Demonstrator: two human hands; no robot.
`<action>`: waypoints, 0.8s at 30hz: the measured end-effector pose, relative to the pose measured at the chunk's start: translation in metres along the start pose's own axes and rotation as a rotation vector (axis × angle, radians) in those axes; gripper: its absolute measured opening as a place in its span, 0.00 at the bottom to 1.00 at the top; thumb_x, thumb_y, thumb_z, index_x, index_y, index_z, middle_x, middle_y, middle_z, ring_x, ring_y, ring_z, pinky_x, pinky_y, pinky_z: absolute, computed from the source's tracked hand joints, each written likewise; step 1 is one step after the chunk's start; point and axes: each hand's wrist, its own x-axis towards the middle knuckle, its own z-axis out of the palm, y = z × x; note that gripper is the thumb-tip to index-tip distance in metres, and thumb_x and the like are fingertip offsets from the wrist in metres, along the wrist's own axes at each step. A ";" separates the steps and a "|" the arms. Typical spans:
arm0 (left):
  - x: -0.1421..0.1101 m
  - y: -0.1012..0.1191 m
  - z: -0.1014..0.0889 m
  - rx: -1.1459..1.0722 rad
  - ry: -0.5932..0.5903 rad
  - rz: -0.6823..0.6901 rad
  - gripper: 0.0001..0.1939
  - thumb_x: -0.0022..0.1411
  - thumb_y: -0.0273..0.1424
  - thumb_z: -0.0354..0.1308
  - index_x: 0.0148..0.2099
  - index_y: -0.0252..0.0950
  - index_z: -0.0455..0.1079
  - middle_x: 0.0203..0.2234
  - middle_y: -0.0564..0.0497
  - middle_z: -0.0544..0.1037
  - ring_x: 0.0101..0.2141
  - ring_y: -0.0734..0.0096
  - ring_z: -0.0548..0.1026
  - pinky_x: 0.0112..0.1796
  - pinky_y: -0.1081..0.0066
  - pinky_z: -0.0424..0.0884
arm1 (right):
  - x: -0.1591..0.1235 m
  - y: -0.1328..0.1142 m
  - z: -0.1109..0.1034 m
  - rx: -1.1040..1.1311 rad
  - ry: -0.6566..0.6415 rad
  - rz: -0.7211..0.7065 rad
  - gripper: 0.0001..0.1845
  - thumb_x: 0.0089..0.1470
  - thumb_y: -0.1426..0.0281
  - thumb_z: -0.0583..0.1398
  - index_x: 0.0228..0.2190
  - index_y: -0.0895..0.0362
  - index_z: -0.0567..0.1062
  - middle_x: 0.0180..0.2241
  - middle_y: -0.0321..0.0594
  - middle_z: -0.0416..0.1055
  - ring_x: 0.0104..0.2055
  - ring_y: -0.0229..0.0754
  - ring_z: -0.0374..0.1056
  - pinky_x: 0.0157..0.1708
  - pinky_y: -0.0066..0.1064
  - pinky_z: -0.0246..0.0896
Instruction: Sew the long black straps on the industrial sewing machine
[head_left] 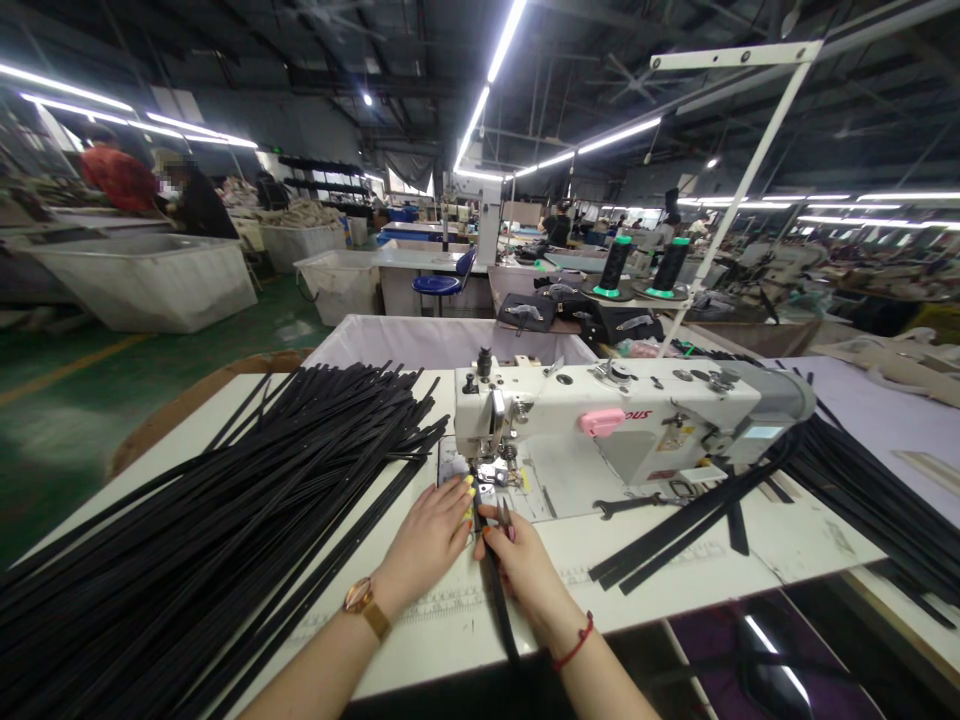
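At lower center, a right hand (526, 562) grasps a black strip (500, 615) and snips (504, 516) before a sewing machine (555, 405); the left hand (426, 530) lies flat, its hold unclear. Straight feeding calls for fingertips kept clear.

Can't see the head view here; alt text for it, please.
At a white sewing machine, a person's right hand holds small scissors and touches a black strip, the left hand close beside it. A heap of black strips lies at left, a wrench at right.
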 end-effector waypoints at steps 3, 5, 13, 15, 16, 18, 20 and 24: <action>0.000 0.001 -0.001 -0.004 -0.005 -0.006 0.21 0.68 0.31 0.46 0.62 0.36 0.63 0.60 0.45 0.67 0.61 0.56 0.62 0.59 0.48 0.62 | -0.002 -0.002 -0.001 -0.024 -0.014 0.004 0.20 0.52 0.69 0.55 0.47 0.59 0.69 0.23 0.33 0.73 0.13 0.28 0.49 0.12 0.24 0.39; 0.000 0.002 -0.002 -0.003 -0.008 -0.007 0.21 0.68 0.31 0.46 0.62 0.35 0.62 0.60 0.45 0.68 0.61 0.56 0.62 0.59 0.48 0.62 | -0.003 -0.003 -0.001 -0.037 -0.016 0.000 0.19 0.53 0.68 0.55 0.47 0.59 0.69 0.24 0.34 0.73 0.13 0.28 0.49 0.13 0.24 0.38; 0.001 0.002 -0.003 -0.007 0.005 -0.004 0.21 0.68 0.30 0.47 0.61 0.36 0.63 0.60 0.45 0.68 0.61 0.56 0.62 0.58 0.49 0.62 | -0.001 -0.001 -0.001 -0.059 -0.021 -0.017 0.18 0.54 0.68 0.54 0.46 0.58 0.71 0.23 0.33 0.72 0.13 0.29 0.49 0.14 0.27 0.37; 0.000 0.002 -0.002 -0.002 0.006 0.000 0.21 0.68 0.30 0.47 0.61 0.36 0.63 0.60 0.45 0.68 0.61 0.56 0.62 0.58 0.48 0.62 | -0.001 -0.001 -0.001 -0.053 -0.024 -0.008 0.18 0.54 0.68 0.54 0.47 0.58 0.71 0.23 0.33 0.72 0.13 0.29 0.48 0.14 0.27 0.37; 0.000 0.002 -0.002 0.001 0.004 0.001 0.21 0.68 0.30 0.47 0.61 0.36 0.63 0.60 0.45 0.68 0.61 0.56 0.62 0.58 0.48 0.62 | -0.001 -0.001 -0.001 -0.050 -0.021 -0.006 0.18 0.54 0.68 0.54 0.47 0.58 0.71 0.23 0.33 0.72 0.13 0.29 0.48 0.15 0.27 0.37; 0.000 0.002 -0.001 0.004 0.003 0.002 0.21 0.68 0.30 0.48 0.62 0.36 0.62 0.60 0.45 0.68 0.61 0.56 0.62 0.58 0.48 0.62 | -0.001 -0.002 -0.001 -0.048 -0.019 -0.006 0.18 0.54 0.69 0.54 0.47 0.58 0.71 0.23 0.33 0.72 0.13 0.29 0.47 0.15 0.27 0.37; 0.000 0.002 -0.001 0.003 0.009 0.005 0.21 0.68 0.30 0.48 0.62 0.37 0.62 0.60 0.45 0.68 0.61 0.55 0.62 0.58 0.48 0.62 | -0.002 -0.002 -0.001 -0.047 -0.019 -0.011 0.18 0.54 0.69 0.54 0.47 0.58 0.71 0.22 0.33 0.72 0.13 0.29 0.48 0.15 0.27 0.38; 0.000 0.001 -0.002 0.003 0.004 0.005 0.21 0.68 0.31 0.47 0.62 0.37 0.62 0.60 0.45 0.68 0.61 0.55 0.62 0.59 0.48 0.62 | -0.002 -0.002 0.000 -0.028 -0.023 -0.015 0.18 0.54 0.68 0.55 0.47 0.58 0.71 0.22 0.33 0.72 0.14 0.29 0.48 0.15 0.26 0.38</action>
